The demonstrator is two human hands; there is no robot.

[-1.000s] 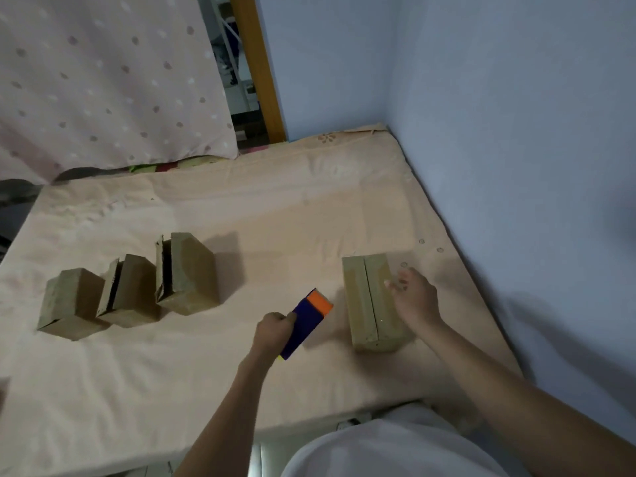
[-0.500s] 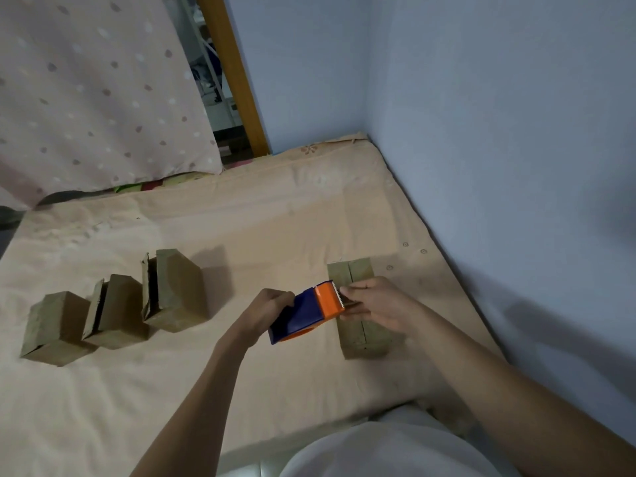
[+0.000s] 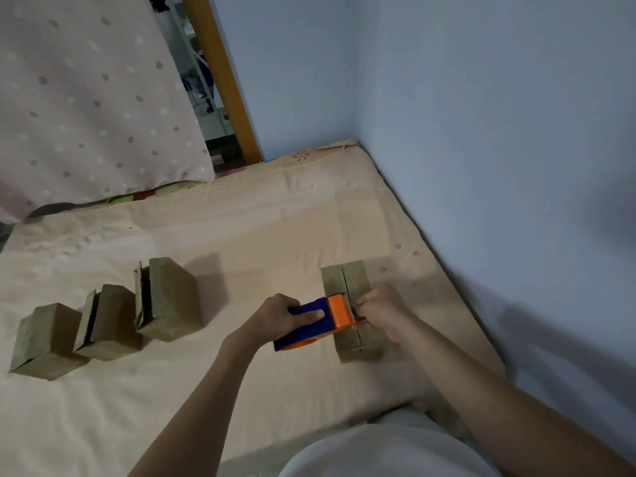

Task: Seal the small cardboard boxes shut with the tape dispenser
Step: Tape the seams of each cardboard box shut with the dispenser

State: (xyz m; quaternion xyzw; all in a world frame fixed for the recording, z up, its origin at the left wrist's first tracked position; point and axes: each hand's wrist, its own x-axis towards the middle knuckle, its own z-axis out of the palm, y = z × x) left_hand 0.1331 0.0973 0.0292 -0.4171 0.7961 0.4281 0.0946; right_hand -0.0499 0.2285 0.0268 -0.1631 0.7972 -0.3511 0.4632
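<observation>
Near the bed's right edge, my left hand (image 3: 275,316) grips the tape dispenser (image 3: 318,320) over the box (image 3: 347,280); my right hand (image 3: 380,309) pinches at its blade end. Risk: tape lands off the seam if the box slides.

Both forearms are bare, with no sleeves, watch or rings visible; a white garment (image 3: 378,452) covers the lap.

Since 1.0 s ago we raised the tape dispenser (image 3: 318,320) in the left hand (image 3: 275,318) over the box (image 3: 351,304). Our right hand (image 3: 380,309) left the box top; its fingers now pinch at the dispenser's serrated orange end.
</observation>
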